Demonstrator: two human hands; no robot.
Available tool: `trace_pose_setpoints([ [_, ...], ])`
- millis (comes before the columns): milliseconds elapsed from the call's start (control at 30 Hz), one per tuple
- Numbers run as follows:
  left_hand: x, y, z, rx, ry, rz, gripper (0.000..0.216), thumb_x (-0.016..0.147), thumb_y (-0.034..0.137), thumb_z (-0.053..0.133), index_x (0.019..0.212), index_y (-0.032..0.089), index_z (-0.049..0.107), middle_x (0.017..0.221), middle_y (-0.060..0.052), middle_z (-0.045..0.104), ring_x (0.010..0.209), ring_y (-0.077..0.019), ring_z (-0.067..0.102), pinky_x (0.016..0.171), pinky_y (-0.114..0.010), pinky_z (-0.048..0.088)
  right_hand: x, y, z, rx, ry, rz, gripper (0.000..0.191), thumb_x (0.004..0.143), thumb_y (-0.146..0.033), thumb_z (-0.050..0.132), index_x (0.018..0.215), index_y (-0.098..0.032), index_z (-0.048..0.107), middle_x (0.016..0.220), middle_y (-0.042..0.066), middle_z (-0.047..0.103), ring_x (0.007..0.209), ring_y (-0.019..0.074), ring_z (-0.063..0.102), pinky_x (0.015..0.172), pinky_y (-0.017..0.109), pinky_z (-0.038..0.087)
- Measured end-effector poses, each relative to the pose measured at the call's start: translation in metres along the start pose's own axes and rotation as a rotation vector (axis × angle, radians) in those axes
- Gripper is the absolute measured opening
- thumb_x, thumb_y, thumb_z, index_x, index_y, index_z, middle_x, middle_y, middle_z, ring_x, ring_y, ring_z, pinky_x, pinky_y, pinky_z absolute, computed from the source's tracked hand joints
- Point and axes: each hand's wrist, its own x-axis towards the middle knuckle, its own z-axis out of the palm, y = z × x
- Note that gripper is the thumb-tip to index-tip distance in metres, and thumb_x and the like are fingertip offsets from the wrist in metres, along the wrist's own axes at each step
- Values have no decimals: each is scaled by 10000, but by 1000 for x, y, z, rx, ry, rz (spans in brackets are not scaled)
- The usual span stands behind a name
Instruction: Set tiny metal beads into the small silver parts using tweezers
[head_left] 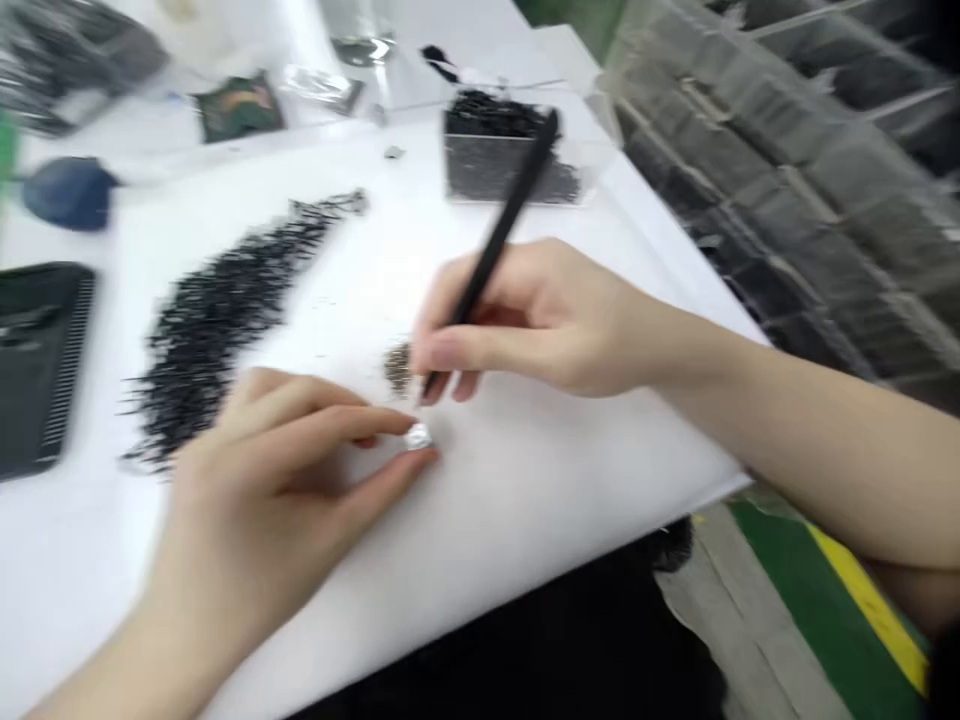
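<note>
My right hand point(525, 320) grips a thin black stick-like tool point(499, 235) like a pen, its tip down near a small dark cluster of tiny parts point(397, 367) on the white table point(525, 480). My left hand point(277, 480) pinches a small shiny silver piece point(418, 437) between thumb and forefinger, just below the tool's tip. A long heap of small black parts point(225, 310) lies to the left of both hands. The picture is blurred by motion.
A clear box of black parts point(502, 150) stands at the back. A black tray point(37, 360) sits at the left edge, a dark blue object point(67, 192) behind it. Stacked grey trays point(810, 160) fill the right. The table's edge runs diagonally near my right forearm.
</note>
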Motion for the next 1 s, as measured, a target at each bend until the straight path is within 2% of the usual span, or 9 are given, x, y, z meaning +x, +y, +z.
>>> trace_pose_setpoints([
  [33,0,8,-1,20,34,0,124,863,274,838,979,296,801,854,4,732,815,-207,592,687,-352,519,-2,0,1,-33,6,15,158,1004,-330,701,959,-183,738,931,23,805,912,152,782,779,229,662],
  [100,2,18,0,-2,49,-10,88,859,287,841,941,273,813,800,0,738,781,-193,592,664,-330,522,-2,2,3,-110,-6,-8,130,982,-301,731,978,-175,763,932,31,807,832,130,766,742,204,640],
  [200,4,20,2,-24,23,-55,74,871,255,827,945,257,828,797,-9,750,812,-190,604,691,-311,532,-1,5,5,-191,-34,-37,64,968,-218,736,992,-188,788,920,20,806,821,126,764,727,191,614],
  [300,4,20,2,-49,23,-54,80,874,254,830,954,256,833,815,-9,760,840,-190,602,703,-300,535,-2,5,7,-249,-50,-43,77,968,-185,725,992,-206,795,943,15,814,886,146,782,773,219,623],
  [500,3,18,3,-50,25,-53,50,887,258,815,931,274,834,811,-1,755,858,-196,612,710,-300,541,-5,5,8,-274,-49,-93,112,961,-151,723,1012,-215,798,979,18,824,935,170,786,840,287,633],
  [1000,1,19,2,-47,32,-60,80,850,241,856,929,254,850,823,16,759,857,-175,602,741,-271,519,-4,6,9,-268,-20,-94,58,958,-171,737,967,-182,794,920,31,821,883,166,787,800,259,636],
])
